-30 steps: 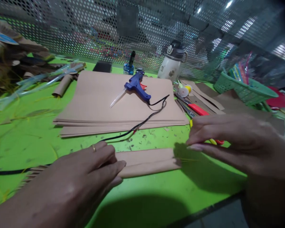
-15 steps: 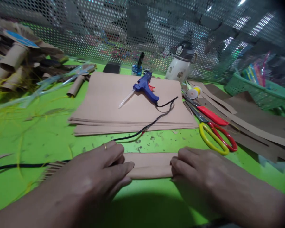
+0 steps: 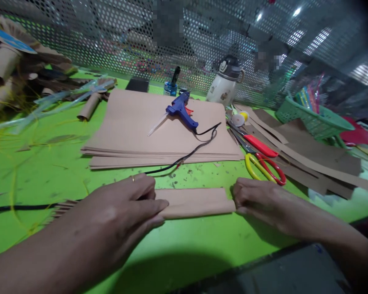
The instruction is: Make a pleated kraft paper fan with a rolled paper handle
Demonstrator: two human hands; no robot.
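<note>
A strip of brown paper (image 3: 196, 200), folded over along its near side, lies flat on the green tabletop in front of me. My left hand (image 3: 131, 204), with a ring on one finger, is closed around its left end, thumb on top of the fold. At the right end, my right hand (image 3: 248, 198) has its fingers curled and pinches the tip of the folded edge. The fingertips there are partly hidden. Beyond the strip is a stack of brown paper sheets (image 3: 125, 130), with a blue glue gun (image 3: 182, 110) lying on it.
Scissors (image 3: 263, 165) and a red-handled cutter (image 3: 260, 145) lie right of the stack. A black cord (image 3: 184, 157) crosses the table. Farther back stand a bottle (image 3: 222, 87) and a green basket (image 3: 313, 118). Cardboard tubes (image 3: 90, 107) lie at left. A dark-topped object (image 3: 279, 273) is at bottom right.
My right hand has slid outward to the right end of the folded strip, uncovering more of it. My left hand keeps its grip. The view has shifted slightly right.
</note>
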